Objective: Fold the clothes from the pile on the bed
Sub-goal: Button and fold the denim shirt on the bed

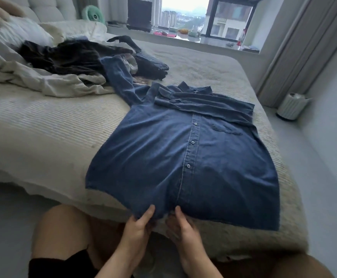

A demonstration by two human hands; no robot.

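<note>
Item: denim shirt (173, 149), blue, button-front, being laid face up on the bed (43, 133) with collar away from the wearer of the camera.

Grip: the bottom hem is being pinched at its middle by both hands. The left hand (138, 223) is being closed on the hem just left of the button placket, thumb on top of the cloth. The right hand (180, 225) is being closed on the hem at the placket, thumb likewise on top; the two hands are being held just beside each other.

Condition: one sleeve is being kept folded across the chest below the collar; the other sleeve is being left stretched out from the shirt's far left corner toward the pile of clothes (69, 63). Four pale buttons are being shown along the placket. No brand, label or legible writing is being shown anywhere.

Surroundings, relative to the shirt: pile of dark and cream garments, beyond and left; window (183, 15), far beyond; white ribbed bin (290, 106), right, on the floor.
</note>
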